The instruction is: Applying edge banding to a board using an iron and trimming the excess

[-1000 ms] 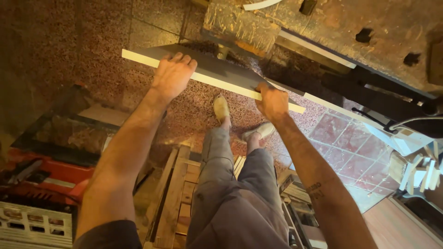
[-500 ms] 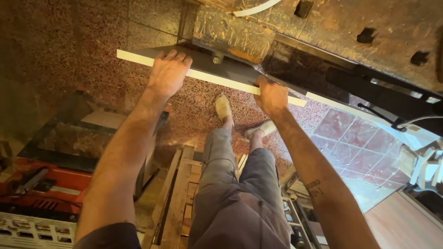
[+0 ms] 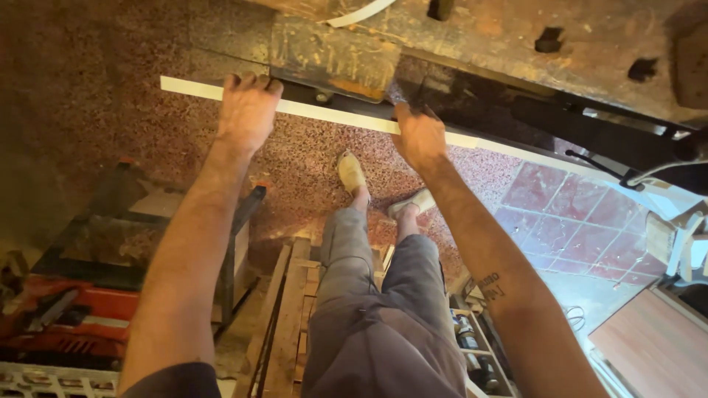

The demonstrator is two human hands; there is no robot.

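Gripping a long dark panel point(image 3: 472, 99) with a pale front edge point(image 3: 332, 114), both hands are well apart along its length and closed over that edge. The panel lies straight ahead of the person at full reach, its long axis running from upper left to lower right, so it slants across the view. The left hand point(image 3: 247, 110) sits near the panel's left end, fingers hooked over the top of the pale edge, arm stretched out nearly straight. The right hand point(image 3: 419, 136) clamps the edge further along, toward the middle, with a long stretch of panel running on past it to the right. A worn wooden surface point(image 3: 590, 44) lies just beyond the panel. Below, the feet point(image 3: 352, 173) stand on speckled red floor point(image 3: 147, 147).
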